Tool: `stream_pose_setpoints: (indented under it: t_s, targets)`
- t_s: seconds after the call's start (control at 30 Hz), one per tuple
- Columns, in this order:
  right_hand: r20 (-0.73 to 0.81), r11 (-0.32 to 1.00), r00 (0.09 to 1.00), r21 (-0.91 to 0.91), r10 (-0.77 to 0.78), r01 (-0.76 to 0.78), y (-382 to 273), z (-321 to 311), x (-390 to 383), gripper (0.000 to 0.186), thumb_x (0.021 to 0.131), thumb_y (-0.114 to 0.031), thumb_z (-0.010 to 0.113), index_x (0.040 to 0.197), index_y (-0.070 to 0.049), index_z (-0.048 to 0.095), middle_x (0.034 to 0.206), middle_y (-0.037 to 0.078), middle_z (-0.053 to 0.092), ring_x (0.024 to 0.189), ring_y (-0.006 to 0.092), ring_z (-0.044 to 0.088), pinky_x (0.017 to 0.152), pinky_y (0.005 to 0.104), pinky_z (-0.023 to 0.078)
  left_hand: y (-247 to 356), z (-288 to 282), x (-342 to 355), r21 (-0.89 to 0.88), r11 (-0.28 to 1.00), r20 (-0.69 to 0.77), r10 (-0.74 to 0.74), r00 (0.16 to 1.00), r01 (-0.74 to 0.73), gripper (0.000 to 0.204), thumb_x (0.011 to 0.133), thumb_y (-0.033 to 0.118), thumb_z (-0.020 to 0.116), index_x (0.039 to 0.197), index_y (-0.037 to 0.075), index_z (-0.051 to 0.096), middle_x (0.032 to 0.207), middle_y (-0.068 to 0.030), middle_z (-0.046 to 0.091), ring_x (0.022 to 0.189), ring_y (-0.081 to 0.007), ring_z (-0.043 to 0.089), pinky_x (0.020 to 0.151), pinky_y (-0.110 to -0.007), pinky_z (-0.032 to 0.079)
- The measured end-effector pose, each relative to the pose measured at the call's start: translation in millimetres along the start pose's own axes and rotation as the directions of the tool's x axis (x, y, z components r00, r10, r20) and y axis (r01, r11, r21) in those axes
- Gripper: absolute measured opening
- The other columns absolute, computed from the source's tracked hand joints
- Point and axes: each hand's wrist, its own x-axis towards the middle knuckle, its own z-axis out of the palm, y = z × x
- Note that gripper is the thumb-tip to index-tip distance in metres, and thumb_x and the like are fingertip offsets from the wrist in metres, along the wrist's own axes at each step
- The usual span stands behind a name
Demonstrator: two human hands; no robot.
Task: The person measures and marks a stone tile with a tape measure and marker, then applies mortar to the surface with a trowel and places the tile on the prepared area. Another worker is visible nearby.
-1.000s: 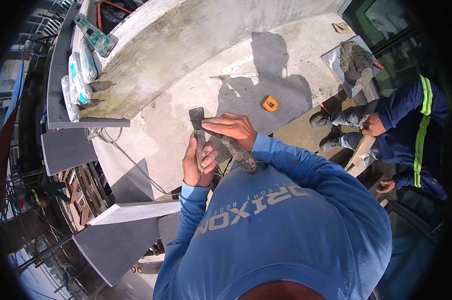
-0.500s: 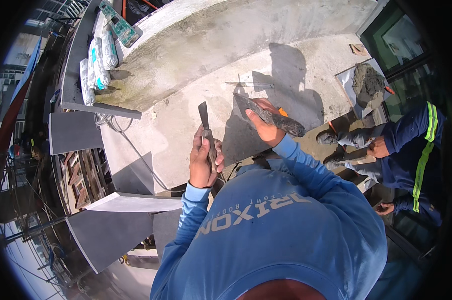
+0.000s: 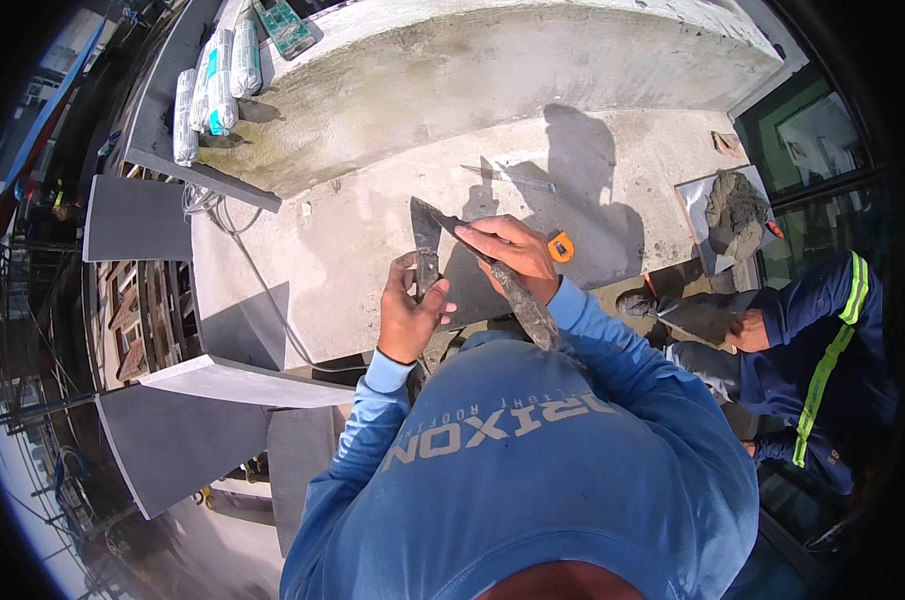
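Observation:
My left hand (image 3: 409,318) is closed round the handle of a narrow putty knife (image 3: 427,238), its blade pointing away from me. My right hand (image 3: 517,252) grips a mortar-smeared trowel (image 3: 528,308), seen nearly edge-on, its dirty handle end toward my body. The trowel's far tip meets or overlaps the putty knife's blade; whether they touch I cannot tell. Both tools are above a pale concrete ledge (image 3: 357,265). Beside my right hand lies an orange tape measure (image 3: 560,246), and beyond it a thin metal strip (image 3: 512,178).
A mortar heap (image 3: 737,215) sits on a board (image 3: 694,198) at the right. Nearby, a co-worker in a navy striped jacket (image 3: 822,330) holds a flat tool. Several foil tubes (image 3: 244,60) and a green tool (image 3: 286,28) rest far left; a cable (image 3: 262,280) crosses the ledge.
My hands have come together; the trowel has moved left and turned edge-on, its tip now at the putty knife's blade. The tape measure has come into fuller view.

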Motion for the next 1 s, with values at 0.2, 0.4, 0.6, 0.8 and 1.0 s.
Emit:
stream_pose_setpoints:
  t_s: [0.2,0.4,0.6,0.8,1.0]
  targets:
    - [0.065,0.997,0.997,-0.074,0.028,-0.023,2.4,18.1,1.6,0.054,0.082,-0.003,0.065,0.133,-0.019,0.064,0.117,0.007,0.066,0.097,0.0278,0.066,0.079,0.0383,0.057,-17.1,-13.2,5.0,0.341,0.917,0.113,0.180,0.977,-0.208,0.032,0.091,0.003,0.066,0.120,-0.008,0.058,0.080,-0.0103,0.065,0.066,-0.0110,0.057,0.058,-0.029,0.047]
    - [0.031,0.994,0.998,-0.099,-0.052,0.055,1.9,-6.4,12.4,0.055,0.076,0.004,0.068,0.130,-0.008,0.065,0.115,0.011,0.067,0.093,0.0292,0.066,0.075,0.0375,0.056,-17.5,-16.2,2.2,0.611,0.779,0.111,0.091,0.990,-0.140,0.029,0.089,0.010,0.068,0.113,-0.006,0.064,0.077,-0.0231,0.067,0.066,-0.0289,0.064,0.065,-0.036,0.051]
    - [0.256,0.969,0.958,-0.175,-0.128,0.176,-22.5,10.5,0.3,0.061,0.077,-0.003,0.067,0.135,-0.019,0.061,0.122,0.002,0.063,0.098,0.0247,0.063,0.074,0.0372,0.059,-40.0,-24.4,15.2,0.711,0.617,0.142,0.343,0.928,-0.337,0.043,0.088,0.003,0.057,0.127,-0.014,0.050,0.098,-0.0348,0.065,0.089,-0.0494,0.065,0.077,-0.051,0.052]
    - [-0.188,0.981,0.964,-0.011,0.190,-0.195,73.7,23.6,-1.4,0.030,0.091,-0.009,0.066,0.120,-0.003,0.067,0.109,0.014,0.068,0.097,0.0310,0.067,0.083,0.0378,0.053,-35.0,-36.0,-4.2,0.821,0.374,0.242,0.457,0.856,-0.431,0.042,0.088,0.000,0.056,0.129,-0.009,0.050,0.105,-0.0327,0.064,0.090,-0.0479,0.065,0.076,-0.051,0.053]
    - [-0.280,0.599,0.598,0.669,0.751,-0.440,105.4,-22.7,38.1,0.026,0.092,-0.020,0.073,0.112,-0.005,0.068,0.107,0.005,0.070,0.099,0.0214,0.066,0.087,0.0340,0.051,-74.2,-63.3,1.7,0.733,0.582,0.137,0.382,0.914,-0.353,0.039,0.090,0.002,0.061,0.125,-0.011,0.054,0.105,-0.0328,0.066,0.094,-0.0477,0.066,0.080,-0.047,0.054]
